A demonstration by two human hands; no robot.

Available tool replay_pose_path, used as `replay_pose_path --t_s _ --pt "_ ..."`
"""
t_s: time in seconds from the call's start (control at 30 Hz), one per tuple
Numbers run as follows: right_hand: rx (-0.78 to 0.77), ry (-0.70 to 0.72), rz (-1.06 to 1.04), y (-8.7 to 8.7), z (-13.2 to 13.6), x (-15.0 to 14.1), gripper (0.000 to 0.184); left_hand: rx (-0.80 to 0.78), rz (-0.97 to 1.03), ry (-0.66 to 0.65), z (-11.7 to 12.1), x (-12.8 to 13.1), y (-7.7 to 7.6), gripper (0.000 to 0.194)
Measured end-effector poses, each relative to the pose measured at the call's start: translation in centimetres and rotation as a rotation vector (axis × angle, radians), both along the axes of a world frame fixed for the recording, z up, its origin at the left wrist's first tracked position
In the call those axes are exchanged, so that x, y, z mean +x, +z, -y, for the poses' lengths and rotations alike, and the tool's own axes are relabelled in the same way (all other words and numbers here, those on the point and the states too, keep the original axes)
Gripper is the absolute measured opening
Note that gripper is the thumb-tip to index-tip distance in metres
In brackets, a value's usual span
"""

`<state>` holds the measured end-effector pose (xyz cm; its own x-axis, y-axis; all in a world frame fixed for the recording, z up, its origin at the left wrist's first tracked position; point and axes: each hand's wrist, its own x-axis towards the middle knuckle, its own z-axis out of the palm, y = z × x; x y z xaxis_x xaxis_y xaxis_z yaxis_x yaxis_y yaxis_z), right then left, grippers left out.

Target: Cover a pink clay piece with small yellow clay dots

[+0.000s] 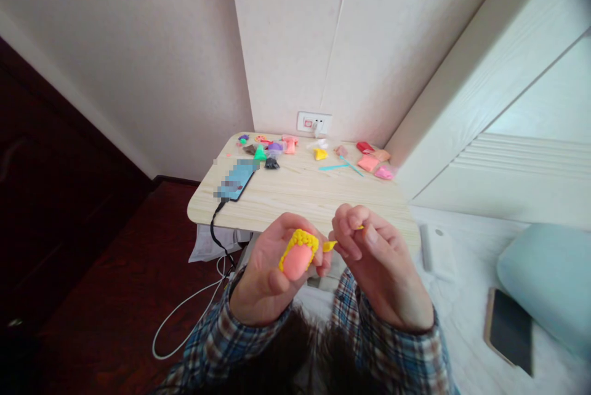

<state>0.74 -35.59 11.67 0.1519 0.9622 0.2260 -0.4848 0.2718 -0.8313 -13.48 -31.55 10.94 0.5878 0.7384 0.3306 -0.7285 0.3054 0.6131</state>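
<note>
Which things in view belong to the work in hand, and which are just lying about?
Belonging:
pink-and-yellow piece in the left hand
yellow strip at the right hand
likely the yellow packet, coloured packets and blue sticks on the table

Lying about, apparently:
cabled phone on the table
second phone at right
pale blue cushion

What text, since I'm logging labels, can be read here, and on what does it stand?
No text can be read.
Blue-screened phone: screen pixelated, unreadable.
Wall socket: reddish mark, too small to read.
Packets: any print too small to tell.
Pink-and-yellow piece in the left hand: none seen.
</note>
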Motion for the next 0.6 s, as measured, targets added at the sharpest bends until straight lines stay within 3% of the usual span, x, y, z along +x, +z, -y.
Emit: replay_pose_path --t_s 0.27,0.43,0.6 --pt "-0.028 -0.04 -0.034 -0.12 -0.5 0.53 0.034 0.02 -0.01 0.009 -0.04 0.05 0.17 0.031" --pt "-0.015 -0.047 -0.017 -0.35 -0.77 0.43 0.03 0.009 -0.037 0.023 0.01 0.08 0.24 0.034" --pt "0.011 -0.032 -0.012 -0.3 -0.81 0.36 0.038 0.035 -0.024 0.016 -0.07 0.18 0.06 0.033"
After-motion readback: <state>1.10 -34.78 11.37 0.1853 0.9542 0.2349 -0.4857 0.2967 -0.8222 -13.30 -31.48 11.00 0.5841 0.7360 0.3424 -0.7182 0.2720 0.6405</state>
